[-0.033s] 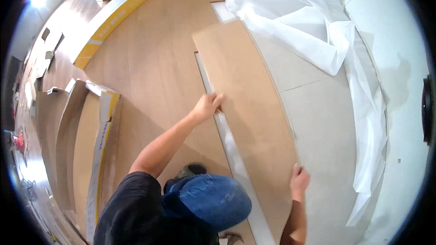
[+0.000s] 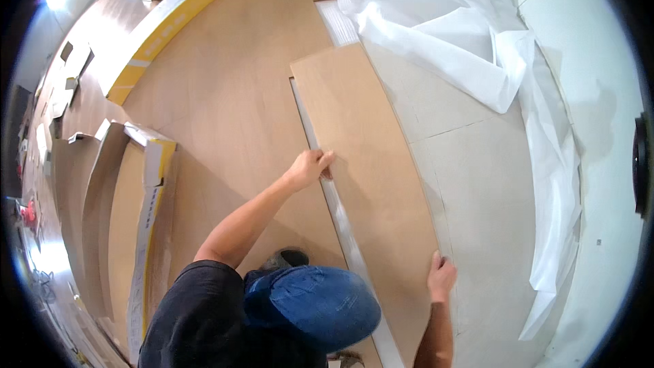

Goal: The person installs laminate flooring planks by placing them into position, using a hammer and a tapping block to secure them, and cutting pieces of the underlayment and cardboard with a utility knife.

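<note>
A long wood-look floor plank (image 2: 368, 157) slants across the middle, between my hands. My left hand (image 2: 310, 169) grips its left long edge, fingers closed over it. On its right long edge, lower down, my right hand (image 2: 442, 278) pinches the plank. A strip of whitish underlay (image 2: 338, 212) shows between the plank and the laid wood-look floor (image 2: 225, 75) on the left, so the two are apart along there. The plank's far end lies beside the stepped ends of the laid rows. Bare grey tiles (image 2: 477, 184) extend to its right.
Crumpled white foam sheeting (image 2: 470, 54) lies at the far right along the white wall (image 2: 593, 61). An opened carton with planks (image 2: 139, 232) stands at left, and a long yellow carton (image 2: 170, 24) lies behind it. My bent knee in blue denim (image 2: 317, 307) is close below the plank.
The plank has slid toward me and a little left, nearer the laid floor. My right hand has moved left with it, and my left hand has dropped slightly.
</note>
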A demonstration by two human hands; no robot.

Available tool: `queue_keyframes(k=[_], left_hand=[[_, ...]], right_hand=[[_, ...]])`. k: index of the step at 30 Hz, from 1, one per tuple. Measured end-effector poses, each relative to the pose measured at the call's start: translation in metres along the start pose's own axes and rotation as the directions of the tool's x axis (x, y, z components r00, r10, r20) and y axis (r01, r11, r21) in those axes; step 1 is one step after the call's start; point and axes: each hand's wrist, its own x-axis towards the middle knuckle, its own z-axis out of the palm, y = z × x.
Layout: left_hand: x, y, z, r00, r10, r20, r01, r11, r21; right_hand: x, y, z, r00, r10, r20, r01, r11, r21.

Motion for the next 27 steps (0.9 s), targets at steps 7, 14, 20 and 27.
queue_keyframes(k=[7, 14, 20, 27], left_hand=[[0.060, -0.081, 0.013, 0.985, -0.144, 0.094, 0.122, 0.971, 0.206], [0.102, -0.084, -0.009, 0.959, -0.220, 0.176, 0.154, 0.932, 0.329], [0.101, -0.080, -0.016, 0.959, -0.187, 0.215, -0.051, 0.631, 0.774], [0.126, -0.018, 0.103, 0.557, 0.770, 0.310, -0.742, 0.295, 0.602]], right_hand=[[-0.011, 0.001, 0.115, 0.948, 0.134, 0.290, -0.127, 0.991, -0.045], [0.026, -0.011, 0.152, 0.955, 0.062, 0.289, -0.047, 0.997, -0.058], [0.031, -0.019, 0.144, 0.971, 0.015, 0.240, -0.001, 0.998, -0.059], [0.007, -0.026, 0.158, 0.967, 0.032, 0.251, -0.001, 0.993, -0.120]])
